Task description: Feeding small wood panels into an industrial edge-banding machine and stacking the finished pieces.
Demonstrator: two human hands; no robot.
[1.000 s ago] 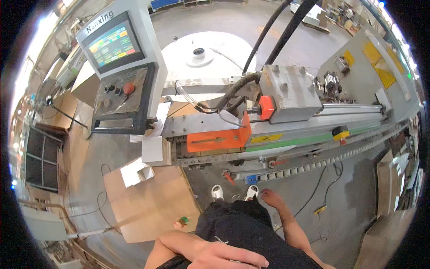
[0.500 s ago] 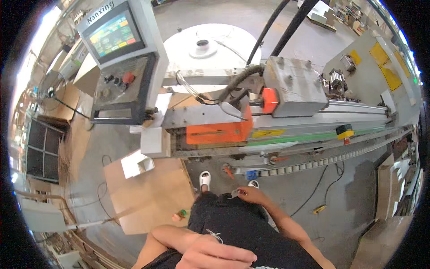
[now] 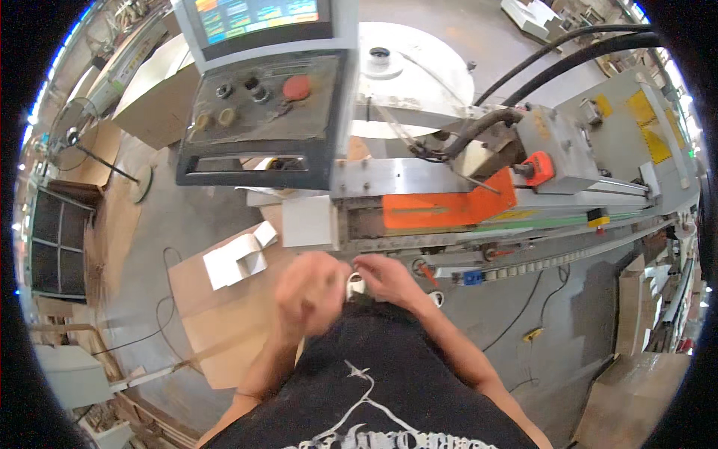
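My left hand [image 3: 310, 295] is raised in front of my body, its fingers curled but smeared by motion. Close beside it, my right hand [image 3: 385, 278] has its fingers bent together, the tips pointing toward the left hand. Anything between those fingertips is too small or blurred to make out. Just beyond both hands runs the front of a long grey machine with an orange guard plate [image 3: 441, 212]. A white box-shaped block [image 3: 307, 222] stands at the machine's left end, nearest to my left hand.
A control panel [image 3: 262, 105] with a screen and red button rises at the upper left. A white round table [image 3: 426, 63] stands behind the machine. Brown board [image 3: 224, 329] with a white piece [image 3: 235, 258] on it lies left. Cables [image 3: 523, 318] trail over the floor at right.
My left hand has moved from low against my body up and forward. My right hand has risen from my lap toward it. The view has shifted closer to the control panel.
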